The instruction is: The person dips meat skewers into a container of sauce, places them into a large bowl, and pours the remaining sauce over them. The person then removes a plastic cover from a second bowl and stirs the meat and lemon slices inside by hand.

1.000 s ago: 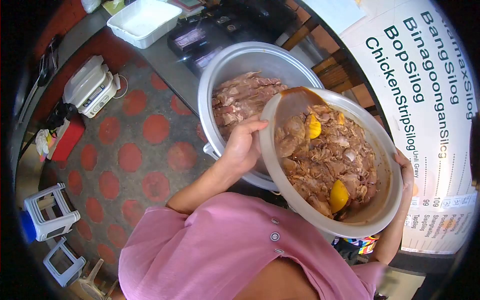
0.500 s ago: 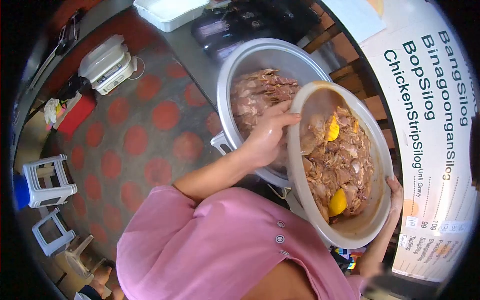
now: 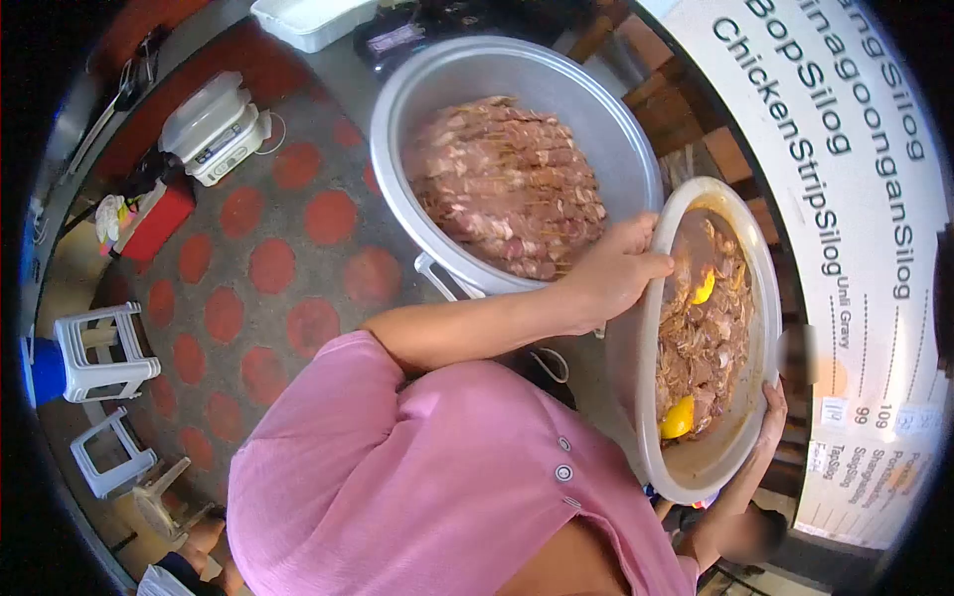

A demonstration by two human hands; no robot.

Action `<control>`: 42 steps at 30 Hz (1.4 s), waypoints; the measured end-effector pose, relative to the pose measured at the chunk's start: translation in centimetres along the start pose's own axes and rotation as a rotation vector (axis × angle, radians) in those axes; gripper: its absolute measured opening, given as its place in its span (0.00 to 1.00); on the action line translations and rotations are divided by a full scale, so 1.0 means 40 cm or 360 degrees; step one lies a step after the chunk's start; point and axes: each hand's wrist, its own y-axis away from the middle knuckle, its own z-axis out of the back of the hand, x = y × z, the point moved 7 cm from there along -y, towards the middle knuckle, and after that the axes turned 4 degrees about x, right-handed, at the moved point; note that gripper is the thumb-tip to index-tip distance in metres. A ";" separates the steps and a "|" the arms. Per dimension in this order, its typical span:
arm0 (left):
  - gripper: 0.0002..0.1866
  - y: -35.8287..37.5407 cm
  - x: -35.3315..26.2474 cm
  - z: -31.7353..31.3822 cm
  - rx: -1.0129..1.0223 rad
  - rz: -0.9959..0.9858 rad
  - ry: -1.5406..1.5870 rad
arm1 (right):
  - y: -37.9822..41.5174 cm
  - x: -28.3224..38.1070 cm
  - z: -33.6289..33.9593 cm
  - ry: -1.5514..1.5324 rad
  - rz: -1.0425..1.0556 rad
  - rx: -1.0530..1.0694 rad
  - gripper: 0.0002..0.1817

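My left hand (image 3: 618,274) grips the upper left rim of a whitish plastic tub (image 3: 688,489), thumb over the edge. Fingers of my right hand (image 3: 771,413) curl round its lower right side. The tub is tilted toward me and holds marinated meat pieces (image 3: 701,348) with yellow citrus pieces (image 3: 678,418). Beyond my left hand, a large grey metal pot (image 3: 396,159) stands on the counter, with rows of skewered raw meat (image 3: 512,184) inside. Neither hand touches the skewers.
A white tray (image 3: 313,25) lies at the counter's top edge. On the right is a menu board (image 3: 855,248). Over the red-dotted floor at left are a white appliance (image 3: 219,139), a red box (image 3: 159,221) and white stools (image 3: 109,358). Part of another person (image 3: 204,551) shows at lower left.
Both hands have carried the tub to the right, away from the pot, and tilted it further. More of the pot and its skewers now shows. The view has shifted slightly.
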 end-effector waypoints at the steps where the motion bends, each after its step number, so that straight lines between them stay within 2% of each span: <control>1: 0.15 -0.009 0.031 -0.014 0.0014 0.0013 -0.0005 | 0.017 -0.013 0.025 0.0001 -0.0031 -0.0041 0.27; 3: 0.14 -0.030 0.096 -0.032 -0.0001 0.0101 0.0061 | 0.035 -0.051 0.086 -0.0011 -0.0043 -0.0094 0.26; 4: 0.14 -0.028 0.120 -0.040 -0.0021 0.0251 -0.0059 | 0.044 -0.087 0.127 -0.0027 -0.0083 -0.0079 0.25; 7: 0.14 -0.045 0.223 -0.058 -0.0022 0.0335 -0.0252 | 0.079 -0.170 0.182 -0.0090 -0.0104 -0.0193 0.24; 9: 0.15 -0.050 0.248 -0.074 -0.0024 0.0272 -0.0406 | 0.090 -0.224 0.228 0.0107 -0.0172 -0.0220 0.24; 11: 0.15 -0.066 0.336 -0.047 -0.0051 0.0385 -0.0574 | 0.087 -0.294 0.273 0.0132 -0.0025 -0.0400 0.24; 13: 0.15 -0.085 0.393 -0.033 -0.0018 0.0430 -0.0605 | 0.072 -0.385 0.329 0.0095 0.0003 -0.0414 0.25; 17: 0.16 -0.136 0.461 -0.035 -0.0033 0.0481 -0.0697 | 0.003 -0.468 0.363 -0.0076 0.0164 -0.0403 0.22; 21: 0.17 -0.109 0.496 -0.059 -0.0017 0.0605 -0.0564 | 0.062 -0.511 0.339 -0.0114 0.0048 -0.0540 0.21; 23: 0.17 -0.107 0.518 -0.053 -0.0083 0.0612 -0.0647 | 0.054 -0.547 0.342 -0.0123 0.0221 -0.0547 0.20; 24: 0.17 -0.156 0.503 -0.047 -0.0117 0.0552 -0.0668 | -0.012 -0.517 0.332 -0.0189 0.0245 -0.0561 0.19; 28: 0.16 -0.164 0.523 -0.036 -0.0123 0.0509 -0.0787 | -0.020 -0.550 0.337 -0.0285 0.0167 -0.0541 0.19; 31: 0.16 -0.200 0.492 -0.029 -0.0101 0.0440 -0.0821 | -0.064 -0.546 0.335 -0.0278 0.0161 -0.0541 0.20; 34: 0.22 -0.191 0.435 -0.057 0.0084 0.0395 -0.1540 | -0.063 -0.555 0.336 -0.0299 0.0122 -0.0471 0.19; 35: 0.27 -0.178 0.420 -0.071 0.0151 0.0467 -0.1810 | -0.050 -0.529 0.342 -0.0034 0.0181 -0.0534 0.19; 36: 0.28 -0.158 0.403 -0.082 0.0161 0.0346 -0.2110 | -0.043 -0.513 0.346 0.0224 0.0258 -0.0575 0.18; 37: 0.30 -0.126 0.378 -0.081 0.0144 0.0236 -0.2420 | -0.058 -0.537 0.359 0.0206 0.0246 -0.0508 0.20; 39: 0.31 -0.051 0.269 -0.106 0.0300 -0.0108 -0.2324 | -0.043 -0.466 0.321 0.0628 0.0190 -0.0427 0.23; 41: 0.29 0.008 0.115 -0.097 0.0430 -0.0168 -0.2154 | -0.071 -0.479 0.374 0.1010 0.0160 -0.0519 0.24; 42: 0.28 0.036 0.047 -0.056 0.0326 -0.0338 -0.2146 | -0.062 -0.410 0.339 0.1279 0.0380 -0.0696 0.24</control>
